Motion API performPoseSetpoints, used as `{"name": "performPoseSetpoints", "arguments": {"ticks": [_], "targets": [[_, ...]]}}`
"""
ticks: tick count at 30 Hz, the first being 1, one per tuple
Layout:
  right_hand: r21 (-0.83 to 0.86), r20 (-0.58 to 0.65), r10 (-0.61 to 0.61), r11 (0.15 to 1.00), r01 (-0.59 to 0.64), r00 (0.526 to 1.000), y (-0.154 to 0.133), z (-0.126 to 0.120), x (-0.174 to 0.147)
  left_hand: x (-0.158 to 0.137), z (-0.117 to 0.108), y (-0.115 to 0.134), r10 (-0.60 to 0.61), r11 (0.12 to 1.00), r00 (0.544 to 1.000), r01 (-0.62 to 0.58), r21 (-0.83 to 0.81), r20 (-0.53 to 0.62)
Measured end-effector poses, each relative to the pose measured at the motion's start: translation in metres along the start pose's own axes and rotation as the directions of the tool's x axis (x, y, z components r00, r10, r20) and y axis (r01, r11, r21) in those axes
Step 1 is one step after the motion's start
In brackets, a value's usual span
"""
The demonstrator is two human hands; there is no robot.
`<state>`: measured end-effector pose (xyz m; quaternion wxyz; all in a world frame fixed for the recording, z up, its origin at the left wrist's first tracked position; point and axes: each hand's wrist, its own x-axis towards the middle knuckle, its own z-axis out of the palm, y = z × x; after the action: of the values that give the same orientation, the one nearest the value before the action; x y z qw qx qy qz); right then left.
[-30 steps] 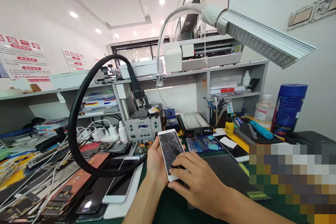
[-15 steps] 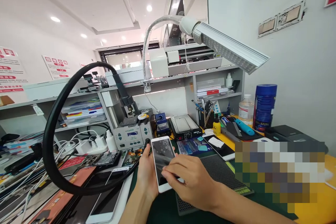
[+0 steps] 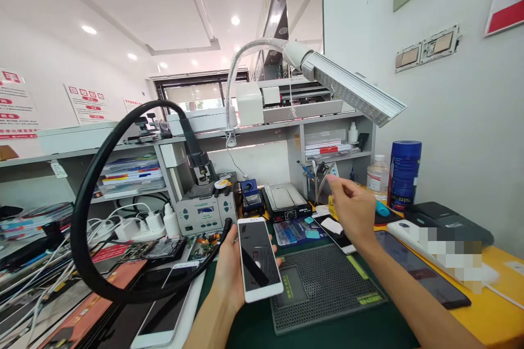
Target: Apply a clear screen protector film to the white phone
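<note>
My left hand is closed around a white smartphone, tilted with its dark, reflective screen toward me; fingertips show at its right edge. My right hand reaches up and forward over the right side of the bench, away from the phone. Its thumb and index finger pinch at the upper end of metal tweezers, which stand in the dark tool holder. The grip is small and partly hidden. Below that hand lies another phone with a white piece on it.
A grey perforated mat lies before me. A thick black hose loops at the left from the soldering station. Overhead hangs a lamp. A dark tablet-like device and a blue can stand at the right.
My right hand has left the phone screen and moved up and right to the tool holder. My left hand still holds the phone in nearly the same place. The view has shifted slightly.
</note>
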<state>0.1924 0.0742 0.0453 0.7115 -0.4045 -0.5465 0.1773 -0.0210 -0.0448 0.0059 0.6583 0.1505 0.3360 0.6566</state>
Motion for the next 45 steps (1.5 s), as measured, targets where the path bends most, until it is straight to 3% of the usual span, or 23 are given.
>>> {"name": "performPoseSetpoints", "arguments": {"ticks": [5,14,22,31,45], "targets": [[-0.095,0.101,0.015,0.995,-0.005,0.995,0.025,-0.006,0.020,0.000,-0.001,0.000,0.041,0.999,0.998,-0.042,0.017,0.045],[-0.285,0.246,-0.053,0.951,0.125,0.968,0.043,0.000,0.013,-0.003,0.000,0.004,0.069,0.998,0.998,-0.069,0.002,0.014],[-0.452,0.277,-0.007,0.882,0.136,0.961,0.059,0.004,0.018,-0.002,0.003,0.001,0.034,0.999,0.999,-0.034,0.011,-0.006],[-0.637,0.355,0.070,0.748,0.187,0.932,0.061,0.018,0.020,-0.007,0.005,0.001,0.020,0.999,0.999,-0.018,0.033,-0.040],[-0.808,0.341,0.243,0.570,0.151,0.908,0.077,0.046,0.024,-0.003,0.006,0.002,0.021,1.000,0.999,-0.021,0.002,-0.031]]}}
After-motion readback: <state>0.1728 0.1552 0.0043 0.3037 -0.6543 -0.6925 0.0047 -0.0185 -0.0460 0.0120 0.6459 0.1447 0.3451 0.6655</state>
